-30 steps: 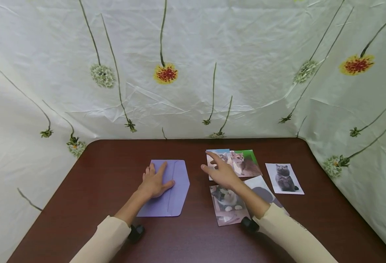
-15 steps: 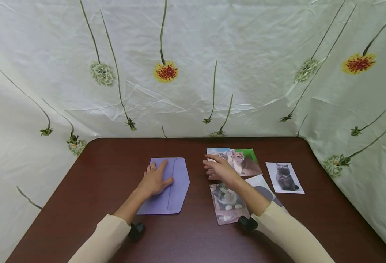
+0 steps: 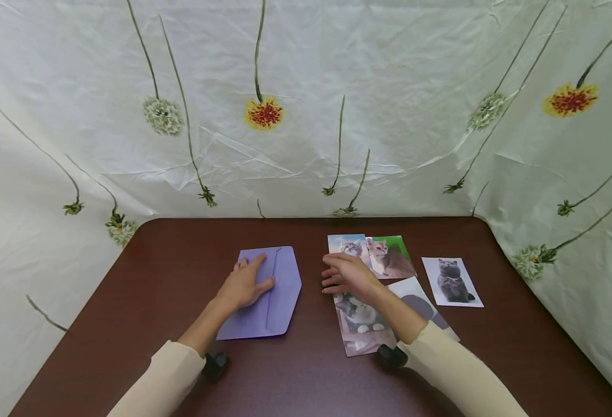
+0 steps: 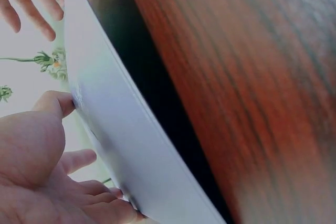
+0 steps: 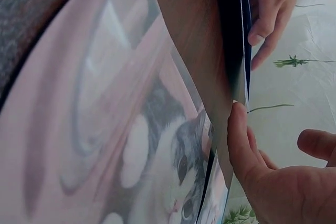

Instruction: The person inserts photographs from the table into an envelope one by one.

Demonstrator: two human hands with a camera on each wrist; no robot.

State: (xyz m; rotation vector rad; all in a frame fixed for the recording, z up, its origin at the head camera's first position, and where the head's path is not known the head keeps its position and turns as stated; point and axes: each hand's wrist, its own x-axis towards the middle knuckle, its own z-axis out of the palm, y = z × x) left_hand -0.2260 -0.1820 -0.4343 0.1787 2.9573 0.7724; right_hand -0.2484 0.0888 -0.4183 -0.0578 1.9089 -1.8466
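Observation:
My left hand [image 3: 242, 286] rests on a lilac envelope [image 3: 281, 304], fingers spread across its left part and thumb near the flap crease. Seen edge-on in the left wrist view, the pale envelope has the thumb and fingertips at its surface, with a dark band along its near edge. My right hand [image 3: 352, 277] holds nothing and hovers over cat photos, its fingers loosely extended leftward. Below it lies a grey-and-white cat photo [image 3: 364, 340], shown large in the right wrist view. Behind the fingers are a kitten photo with blue [image 3: 352, 238] and a green-background cat photo [image 3: 401, 262].
A partly covered photo with a grey shape [image 3: 402, 286] lies beneath the right forearm. Farther right, a grey cat photo [image 3: 452, 282] lies apart on the dark red-brown table [image 3: 191, 243]. A flower-printed white cloth [image 3: 306, 116] hangs behind the table.
My right hand drew slightly back toward me, its index finger no longer pointing out. The envelope turned slightly under my left hand, its right side shifting away from me.

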